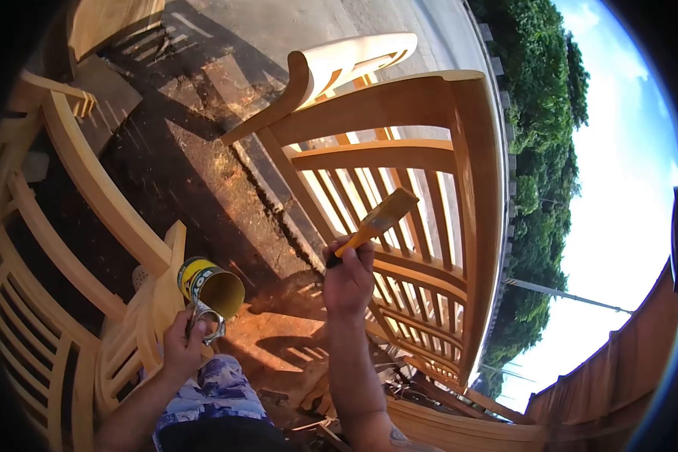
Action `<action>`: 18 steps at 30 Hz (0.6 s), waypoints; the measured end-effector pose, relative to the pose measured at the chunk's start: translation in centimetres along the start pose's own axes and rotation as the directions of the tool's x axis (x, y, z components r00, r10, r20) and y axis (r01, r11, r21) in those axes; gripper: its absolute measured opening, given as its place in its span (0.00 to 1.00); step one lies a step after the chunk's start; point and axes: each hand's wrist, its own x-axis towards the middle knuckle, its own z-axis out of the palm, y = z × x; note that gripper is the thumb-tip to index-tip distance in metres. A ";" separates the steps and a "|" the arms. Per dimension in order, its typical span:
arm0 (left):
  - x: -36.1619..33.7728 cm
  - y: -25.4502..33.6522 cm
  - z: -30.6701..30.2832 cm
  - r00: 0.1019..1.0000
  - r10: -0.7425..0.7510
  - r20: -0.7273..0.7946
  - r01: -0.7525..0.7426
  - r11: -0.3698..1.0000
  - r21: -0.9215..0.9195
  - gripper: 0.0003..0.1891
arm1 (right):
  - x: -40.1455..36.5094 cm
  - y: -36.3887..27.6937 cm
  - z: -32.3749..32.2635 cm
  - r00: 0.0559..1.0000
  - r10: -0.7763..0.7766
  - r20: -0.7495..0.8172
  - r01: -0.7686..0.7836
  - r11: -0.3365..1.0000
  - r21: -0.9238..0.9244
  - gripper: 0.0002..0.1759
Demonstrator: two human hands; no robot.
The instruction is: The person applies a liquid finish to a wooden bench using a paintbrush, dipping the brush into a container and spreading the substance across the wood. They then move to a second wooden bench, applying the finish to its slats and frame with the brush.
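Observation:
My right hand (348,282) is closed around the yellow handle of a paintbrush (384,215). The wide brush head points up and right, overlapping the slatted back of a wooden bench (377,105) in this view. Low on the left, my left hand (182,343) grips a yellow and dark-green paint can (197,279) by shiny metal at its side. The can is tilted with its mouth toward the right, showing a brownish-yellow inside. Bare, light-brown wood with curved rails and narrow slats makes up the bench.
Another slatted wooden piece (102,196) stands close on the left, beside the can. Curved wood (117,22) shows at the top left. Sunlit dirt ground (271,324) lies between the pieces, with wood scraps near my feet. Trees (539,98) and a rusty-brown panel (610,369) are on the right.

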 end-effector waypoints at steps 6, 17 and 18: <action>-0.1 0.7 0.3 0.996 0.092 -0.002 -0.092 0.995 0.035 0.10 | 5.0 -0.7 2.3 0.986 -0.164 -0.010 0.161 0.977 -0.138 0.13; 0.6 1.5 1.0 0.979 0.203 -0.025 -0.198 0.971 0.132 0.10 | 10.9 -2.0 3.8 0.954 -0.294 -0.052 0.283 0.947 -0.154 0.16; 0.6 1.3 1.0 0.974 0.225 -0.029 -0.219 0.965 0.142 0.10 | 11.3 -2.2 3.5 0.954 -0.295 -0.047 0.285 0.946 -0.157 0.16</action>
